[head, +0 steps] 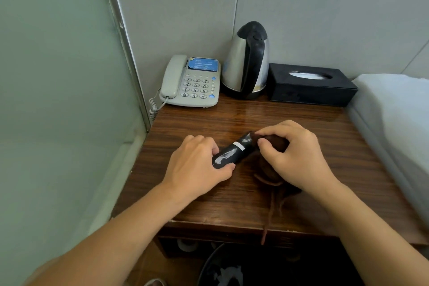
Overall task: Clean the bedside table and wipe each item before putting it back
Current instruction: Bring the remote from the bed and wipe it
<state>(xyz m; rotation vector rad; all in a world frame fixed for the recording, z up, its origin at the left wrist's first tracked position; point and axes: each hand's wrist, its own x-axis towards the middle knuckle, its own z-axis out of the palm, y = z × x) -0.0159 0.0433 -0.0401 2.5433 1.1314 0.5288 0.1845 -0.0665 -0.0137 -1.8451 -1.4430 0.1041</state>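
Head view, looking down on a wooden table (pixel 301 146) set in a corner. Left hand (pixel 197 167) curled round the near end of a black cylindrical object (pixel 232 152), thumb and fingers gripping it just above the tabletop. Object tilted, far end rising toward the right, a white band across its middle and pale smears on its side. Right hand (pixel 294 155) pinching a brown cloth (pixel 271 144) against the far end of the object, fingers bent; rest of the cloth bunched beneath that hand, with loose strands trailing over the table's front edge. Along the back wall, left to right: grey telephone (pixel 191 81), steel kettle (pixel 247 62) with black handle, black tissue box (pixel 311 85). White bed (pixel 394 109) just beside the table on the right. Dark bin (pixel 232 269) on the floor below.
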